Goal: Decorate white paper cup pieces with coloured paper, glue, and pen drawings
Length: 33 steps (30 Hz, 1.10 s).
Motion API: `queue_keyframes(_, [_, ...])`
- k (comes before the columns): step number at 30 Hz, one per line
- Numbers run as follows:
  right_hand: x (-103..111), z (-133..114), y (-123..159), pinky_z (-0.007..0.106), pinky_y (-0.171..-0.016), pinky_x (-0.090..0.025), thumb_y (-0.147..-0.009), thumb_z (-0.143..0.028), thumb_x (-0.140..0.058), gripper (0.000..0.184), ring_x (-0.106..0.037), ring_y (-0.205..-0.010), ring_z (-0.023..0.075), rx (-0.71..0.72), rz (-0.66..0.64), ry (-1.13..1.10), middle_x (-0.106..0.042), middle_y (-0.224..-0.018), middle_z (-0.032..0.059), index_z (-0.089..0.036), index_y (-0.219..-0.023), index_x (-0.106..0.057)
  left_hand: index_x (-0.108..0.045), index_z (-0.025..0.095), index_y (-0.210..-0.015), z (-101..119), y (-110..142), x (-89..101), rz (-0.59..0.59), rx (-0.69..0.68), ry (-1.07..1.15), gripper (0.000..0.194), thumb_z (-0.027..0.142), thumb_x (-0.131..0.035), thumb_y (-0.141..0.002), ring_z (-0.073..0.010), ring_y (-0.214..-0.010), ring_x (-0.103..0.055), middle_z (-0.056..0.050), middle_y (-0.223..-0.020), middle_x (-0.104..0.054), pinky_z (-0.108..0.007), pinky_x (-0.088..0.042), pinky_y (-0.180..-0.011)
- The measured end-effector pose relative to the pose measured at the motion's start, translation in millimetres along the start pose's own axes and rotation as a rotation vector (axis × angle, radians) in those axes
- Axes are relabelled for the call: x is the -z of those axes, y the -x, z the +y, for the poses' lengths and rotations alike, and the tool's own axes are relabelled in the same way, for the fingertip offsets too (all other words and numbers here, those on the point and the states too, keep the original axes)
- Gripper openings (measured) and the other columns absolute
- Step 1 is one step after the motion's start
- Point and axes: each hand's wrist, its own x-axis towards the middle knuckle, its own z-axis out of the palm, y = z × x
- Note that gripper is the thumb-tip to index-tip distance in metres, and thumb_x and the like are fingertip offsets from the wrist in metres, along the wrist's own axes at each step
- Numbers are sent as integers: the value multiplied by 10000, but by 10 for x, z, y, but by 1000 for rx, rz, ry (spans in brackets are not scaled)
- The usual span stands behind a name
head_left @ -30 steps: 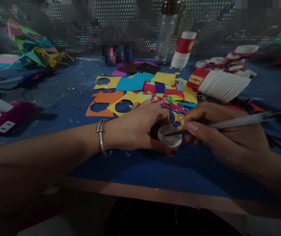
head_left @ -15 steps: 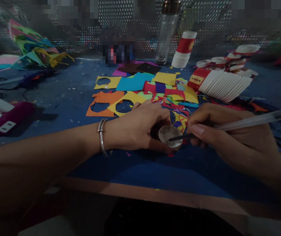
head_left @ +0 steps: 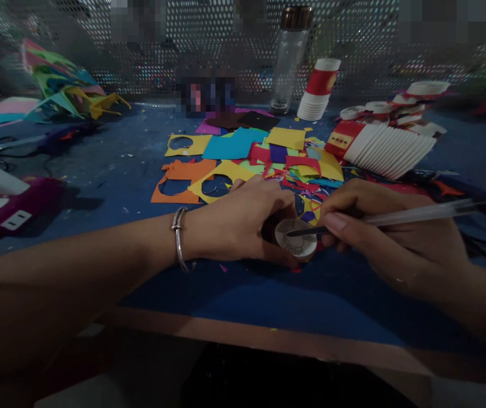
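Note:
My left hand (head_left: pixel 243 224), with a silver bangle at the wrist, is curled round a short round paper cup piece (head_left: pixel 300 245). Its pale round face points up toward me and carries dark drawn lines around a ring. Between the thumb and fingers of my right hand (head_left: pixel 383 238) is a pen (head_left: pixel 417 214) with a clear barrel. The pen's dark tip rests on or just over the upper left of the round face. Part of the cup piece's side is hidden by my left fingers.
Colored paper sheets and scraps (head_left: pixel 234 144) lie beyond my hands. Stacked paper cups (head_left: pixel 389 147), an upright cup stack (head_left: pixel 319 90) and a clear bottle (head_left: pixel 288 68) stand behind. At left are a purple power socket (head_left: pixel 17 207) and a glue gun (head_left: pixel 67 139). The table edge (head_left: pixel 226 330) runs nearest me.
The pen tip has shifted up and left across the round face, and my right hand has moved slightly left. More dark lines show on the lower part. My left hand keeps its hold.

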Motion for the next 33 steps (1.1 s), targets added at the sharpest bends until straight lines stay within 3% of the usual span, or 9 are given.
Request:
queue_keyframes(9, [56, -7, 30, 277, -457, -404, -986, -184, -578, 194, -543, -516, 111, 28, -40, 26, -616, -647, -39, -255, -811, -619, -668, 188, -915, 31, 6, 2, -1, -2, 25, 476, 558, -896, -722, -202, -867, -536, -7, -893, -658, -327, -337, -788])
queue_keyframes(13, [51, -28, 25, 289, -444, -393, -962, -170, -574, 218, -549, -514, 123, 26, 1, 12, -615, -634, -29, -254, -763, -605, -672, 193, -920, 30, 4, 8, -10, 12, 19, 480, 576, -886, -724, -208, -868, -536, -10, -898, -660, -331, -336, -782])
queue_keyframes(24, [9, 12, 14, 351, -538, -486, -985, -238, -589, 188, -596, -567, 165, -22, 20, 15, -647, -699, -14, -284, -805, -619, -670, 197, -939, 22, -1, 10, -17, 25, -27, 491, 585, -874, -719, -215, -877, -547, -15, -906, -661, -328, -340, -759])
queue_keyframes(33, [-3, 43, 24, 316, -520, -461, -997, -232, -584, 171, -595, -560, 137, 6, 7, 30, -651, -713, -19, -261, -837, -636, -674, 196, -935, 21, -2, 18, -18, 17, -8, 493, 588, -877, -715, -216, -884, -550, -9, -904, -659, -335, -344, -775])
